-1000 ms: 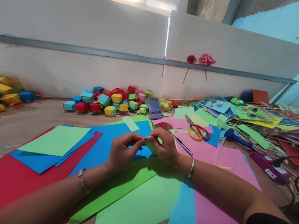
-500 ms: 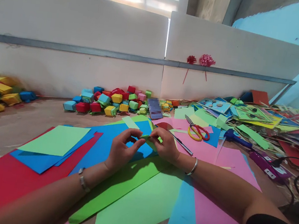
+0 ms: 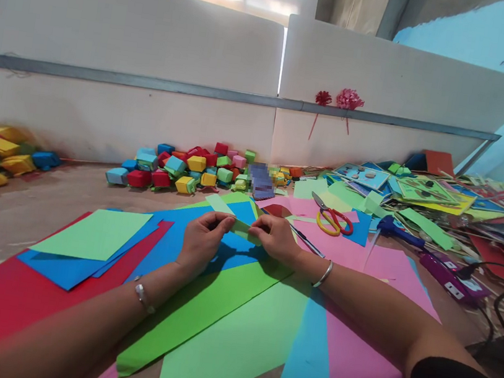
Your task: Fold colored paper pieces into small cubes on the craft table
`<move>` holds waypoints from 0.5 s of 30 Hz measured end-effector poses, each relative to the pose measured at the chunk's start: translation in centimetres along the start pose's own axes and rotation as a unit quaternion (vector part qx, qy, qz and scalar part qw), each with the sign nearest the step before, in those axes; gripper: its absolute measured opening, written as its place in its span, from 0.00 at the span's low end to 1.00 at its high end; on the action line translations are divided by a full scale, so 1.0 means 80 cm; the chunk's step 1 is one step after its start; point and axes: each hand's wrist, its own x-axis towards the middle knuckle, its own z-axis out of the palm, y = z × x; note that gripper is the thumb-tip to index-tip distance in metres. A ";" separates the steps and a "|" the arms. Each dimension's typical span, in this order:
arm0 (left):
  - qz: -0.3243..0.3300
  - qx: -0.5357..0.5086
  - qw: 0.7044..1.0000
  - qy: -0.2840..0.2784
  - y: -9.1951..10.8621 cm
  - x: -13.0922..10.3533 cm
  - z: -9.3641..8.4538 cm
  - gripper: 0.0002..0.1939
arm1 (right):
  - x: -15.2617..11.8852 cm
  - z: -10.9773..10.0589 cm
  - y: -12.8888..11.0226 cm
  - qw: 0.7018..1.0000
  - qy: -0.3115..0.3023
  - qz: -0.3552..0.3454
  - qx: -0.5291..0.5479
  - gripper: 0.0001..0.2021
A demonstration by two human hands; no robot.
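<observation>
Between my hands is a small green paper strip (image 3: 241, 227), stretched out above the blue paper (image 3: 170, 234). My left hand (image 3: 202, 241) pinches its left end between thumb and fingers. The other end is gripped by my right hand (image 3: 275, 239). Beneath them, a long bright green sheet (image 3: 201, 313) lies across a pale green sheet (image 3: 240, 337). A pen (image 3: 307, 242) lies just beyond my right wrist. Farther right, scissors (image 3: 332, 218) with red and yellow handles rest on pink paper (image 3: 391, 268).
Several folded paper blocks (image 3: 141, 178) are heaped along the white board (image 3: 128, 34). On the right are a blue glue gun (image 3: 400, 232), a purple power strip (image 3: 452, 280) with a cord, and a pile of paper crafts (image 3: 425, 191). Stacked sheets (image 3: 95, 236) lie to the left over red paper (image 3: 20, 306).
My left hand has drawn slightly left, away from my right hand. The green paper, bunched at my fingertips before, now shows as a longer strip between them.
</observation>
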 end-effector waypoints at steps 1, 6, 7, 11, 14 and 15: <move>-0.011 -0.006 1.000 -0.003 0.000 0.001 0.000 0.15 | 0.001 -0.001 -0.001 1.000 -0.004 0.013 0.010 0.04; -0.050 -0.034 0.998 0.012 0.000 0.007 -0.006 0.17 | 0.002 -0.008 0.001 0.999 -0.025 0.012 0.030 0.04; -0.054 -0.039 0.998 0.019 0.000 0.008 -0.007 0.17 | 0.002 -0.009 0.003 0.999 -0.029 0.008 0.034 0.05; -0.066 -0.052 0.996 0.020 0.001 0.009 -0.007 0.19 | 0.001 -0.007 0.007 0.998 -0.039 0.012 0.049 0.06; -0.071 -0.056 0.996 0.004 0.004 0.006 -0.005 0.19 | 0.000 -0.003 0.010 0.996 -0.034 0.033 0.074 0.03; -0.073 -0.057 0.996 0.001 0.005 0.005 -0.004 0.19 | 0.000 -0.002 0.011 0.995 -0.030 0.041 0.085 0.03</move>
